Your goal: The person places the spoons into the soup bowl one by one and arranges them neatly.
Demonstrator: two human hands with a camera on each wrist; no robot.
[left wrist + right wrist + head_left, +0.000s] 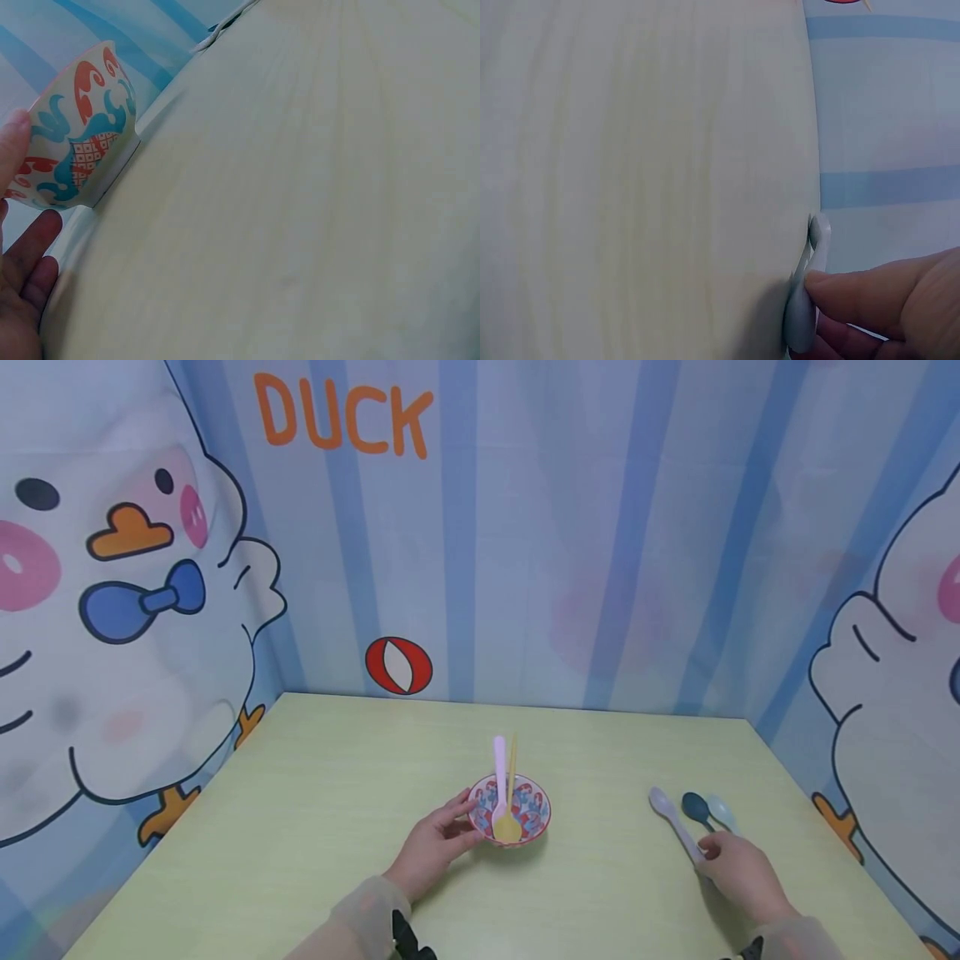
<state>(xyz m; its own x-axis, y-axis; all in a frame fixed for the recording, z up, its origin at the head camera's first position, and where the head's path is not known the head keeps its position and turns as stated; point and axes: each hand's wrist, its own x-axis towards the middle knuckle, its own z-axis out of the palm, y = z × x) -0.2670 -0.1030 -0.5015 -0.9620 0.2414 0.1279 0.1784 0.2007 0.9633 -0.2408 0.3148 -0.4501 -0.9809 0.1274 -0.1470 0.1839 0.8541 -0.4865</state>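
Note:
My left hand (437, 845) holds the patterned bowl (538, 811) by its left side, a finger at the rim. Its red and blue pattern shows on the outside of the bowl (86, 139) in the left wrist view. Inside lie a pink spoon (500, 764), handle leaning on the far rim, and a yellow spoon (507, 830). On the right, my right hand (741, 870) pinches a lavender spoon (678, 825) by its handle. A dark teal spoon (696, 807) and a pale blue spoon (721, 811) lie just beyond that hand, their handles partly hidden by it.
The pale yellow table (360, 760) reaches back to a blue striped curtain (525, 543) with duck drawings at both sides. Table surface lies between the bowl and the right-hand spoons.

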